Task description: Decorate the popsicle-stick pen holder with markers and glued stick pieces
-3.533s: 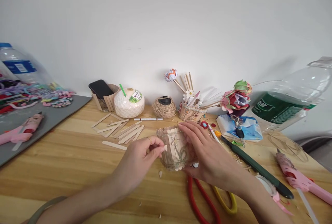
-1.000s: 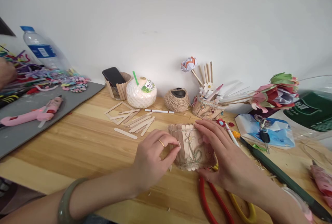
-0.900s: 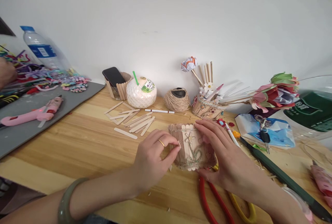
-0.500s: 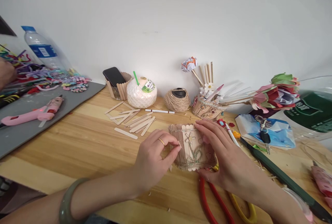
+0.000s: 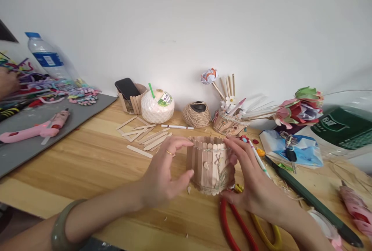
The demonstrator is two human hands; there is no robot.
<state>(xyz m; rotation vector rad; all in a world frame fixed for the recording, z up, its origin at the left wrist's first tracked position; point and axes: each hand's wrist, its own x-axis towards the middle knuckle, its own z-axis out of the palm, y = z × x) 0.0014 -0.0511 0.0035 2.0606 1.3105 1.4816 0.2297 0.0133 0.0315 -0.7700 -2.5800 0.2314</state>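
Observation:
A round holder made of upright craft sticks [image 5: 205, 165] stands on the wooden table, trimmed with twine near its top and bottom edges. A flower with a twine stem and a small pale petal-shaped piece decorate its front. My right hand [image 5: 247, 173] grips the holder's right side, fingers near the rim and thumb low. My left hand [image 5: 167, 169] is at the left side, thumb and fingers apart with nothing between them. A small teardrop-shaped wood piece [image 5: 188, 190] lies below my left thumb. Red-handled scissors [image 5: 228, 224] rest partly under my right hand.
Loose craft sticks [image 5: 139, 151], a wrapped coconut [image 5: 157, 107] and a twine ball [image 5: 197, 114] sit behind. Pink glue guns [image 5: 43, 130] lie left and right. A dark green tool [image 5: 310, 198] lies at right. Another person's hand [image 5: 8, 82] shows far left.
My left fingers have parted from their pinch and drawn back from the holder. The small petal-shaped piece now shows on its front. The holder has turned to the right in my right hand.

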